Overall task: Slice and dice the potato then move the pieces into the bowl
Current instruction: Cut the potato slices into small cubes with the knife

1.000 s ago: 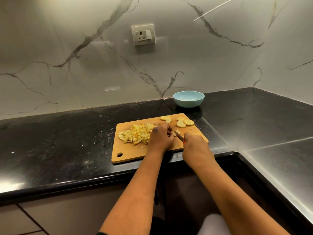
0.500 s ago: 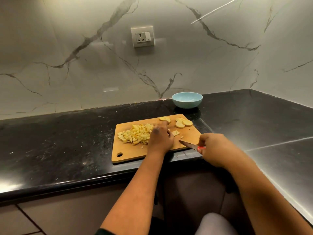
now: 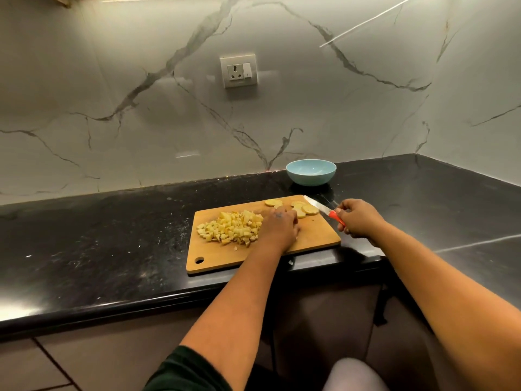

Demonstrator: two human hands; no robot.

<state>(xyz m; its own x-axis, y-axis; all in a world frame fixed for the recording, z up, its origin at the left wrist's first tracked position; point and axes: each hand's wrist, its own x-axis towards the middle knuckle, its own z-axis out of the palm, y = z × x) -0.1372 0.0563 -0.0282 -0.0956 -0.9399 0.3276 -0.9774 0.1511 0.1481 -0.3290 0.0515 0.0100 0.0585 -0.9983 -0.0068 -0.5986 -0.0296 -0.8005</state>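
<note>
A wooden cutting board lies at the counter's front edge. A heap of diced potato covers its left half. Round potato slices lie at its far right corner, with one more slice to their left. My left hand rests palm-down on the board against the right side of the heap, its fingertips hidden. My right hand grips the red handle of a knife. The blade points up-left over the board's far right corner, next to the slices. The light blue bowl stands empty behind the board.
The black stone counter runs left and turns a corner at the right. A marble wall with a power socket backs it. The counter's front edge passes just below the board.
My right hand has pulled the knife away from the cutting spot, out to the right and up toward the far corner. My left hand stays by the diced heap.
</note>
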